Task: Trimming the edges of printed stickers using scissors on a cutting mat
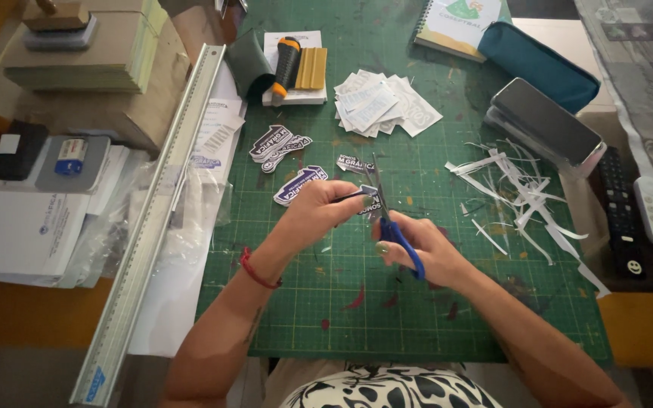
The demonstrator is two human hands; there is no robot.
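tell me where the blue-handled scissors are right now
In the head view, the blue-handled scissors are in the right hand, mid-mat, blades at the small printed sticker pinched by the left hand.

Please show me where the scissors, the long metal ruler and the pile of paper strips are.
scissors (400, 236): head view, on the blue handle.
long metal ruler (159, 219): head view, mid-length.
pile of paper strips (519, 193): head view, pile's middle.

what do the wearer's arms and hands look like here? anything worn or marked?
Both arms are bare, with no sleeves or gloves. The left hand has a red cord bracelet at the wrist, and a small dark tattoo runs along that forearm. The right hand wears no bracelet or watch; its thumbnail looks painted a pale colour.
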